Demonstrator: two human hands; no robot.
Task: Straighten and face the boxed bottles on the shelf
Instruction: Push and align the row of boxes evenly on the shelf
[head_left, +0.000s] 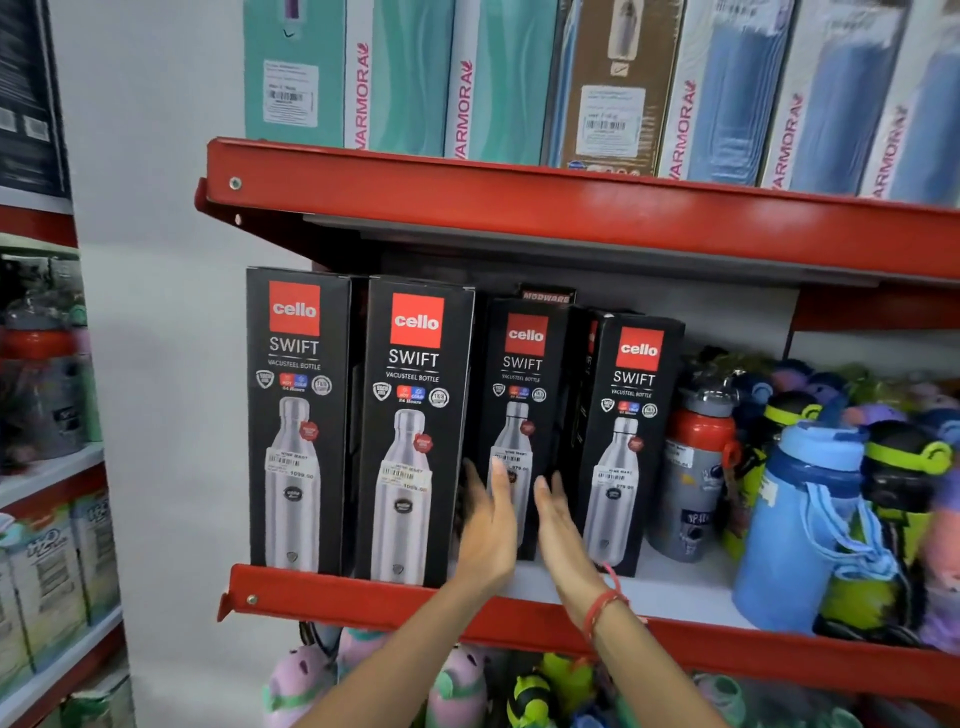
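I see both hands raised to the middle red shelf (519, 605), flat and loose, gripping nothing. My left hand (485, 525) has its fingers spread and pointing up, overlapping the lower left edge of the third Cello Swift box (524, 395); whether the fingertips actually touch the carton I cannot tell. My right hand (558, 525) is also released, palm turned toward the left hand, sitting in front of the gap between that third box and the fourth Cello Swift box (631, 415) just to its right. A red thread bracelet (602, 605) circles the right wrist.

Left of my left hand stand two taller Cello Swift boxes (296, 415), upright at the shelf lip, fronts facing out, side by side. The third box sits further back than these, and the fourth is turned a little so its left side shows. Behind the third box a dark carton top (548, 296) peeks up.

Beyond my right hand, further right, a grey bottle with a red lid (693, 467) and a blue bottle (795, 525) stand loose among other coloured bottles. Above both hands, the upper shelf carries a row of Varmora boxes (405, 78)
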